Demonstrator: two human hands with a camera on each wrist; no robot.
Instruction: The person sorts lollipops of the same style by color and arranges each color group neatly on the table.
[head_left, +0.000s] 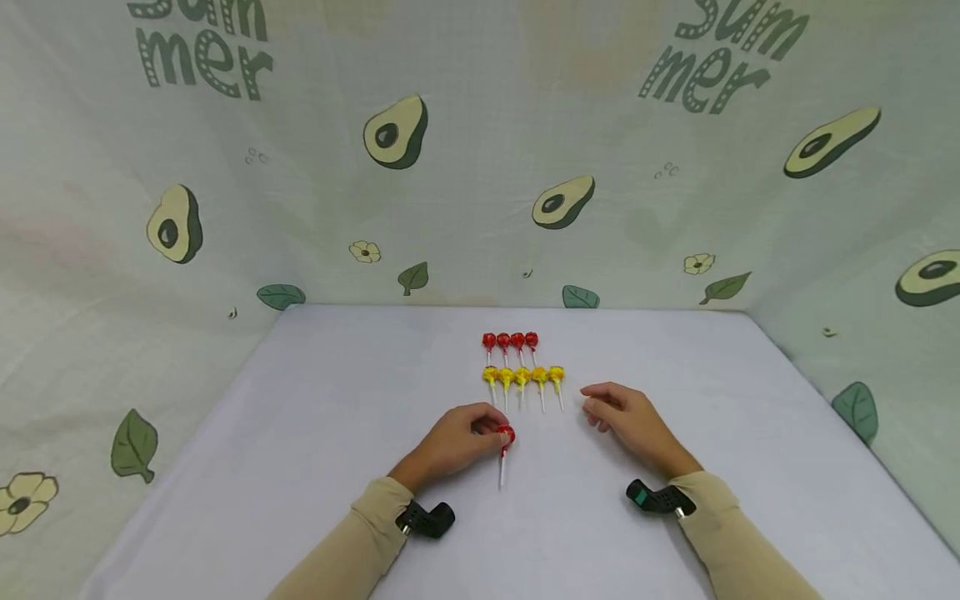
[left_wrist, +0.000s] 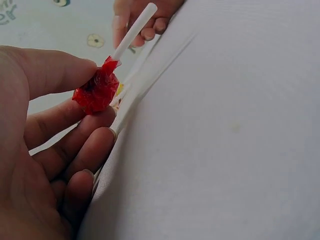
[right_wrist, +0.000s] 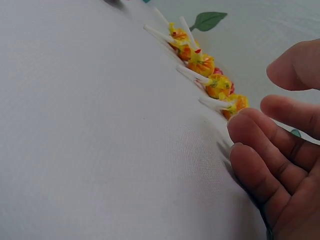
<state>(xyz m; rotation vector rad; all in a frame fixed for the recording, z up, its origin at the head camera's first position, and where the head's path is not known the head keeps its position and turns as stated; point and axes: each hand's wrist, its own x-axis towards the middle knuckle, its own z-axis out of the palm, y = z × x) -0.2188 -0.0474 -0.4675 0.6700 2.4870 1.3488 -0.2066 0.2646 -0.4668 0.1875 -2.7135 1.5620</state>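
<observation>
My left hand (head_left: 465, 440) pinches a red lollipop (head_left: 506, 434) by its wrapped head, thumb against fingers. In the left wrist view the red wrapper of this lollipop (left_wrist: 98, 91) shows between thumb and fingertips, its white stick free. To the right, my right hand (head_left: 628, 419) hovers by the end of a row of yellow lollipops (head_left: 522, 377), fingers loosely bent around nothing. The right wrist view shows those yellow lollipops (right_wrist: 218, 86) just beyond the fingertips. Behind them lies a shorter row of red lollipops (head_left: 511, 340), sticks pointing toward me.
A white cloth covers the table (head_left: 337, 392). Behind it hangs a pale curtain (head_left: 480, 150) printed with avocados, leaves and lettering. Each wrist wears a black camera band, such as the left band (head_left: 426, 520).
</observation>
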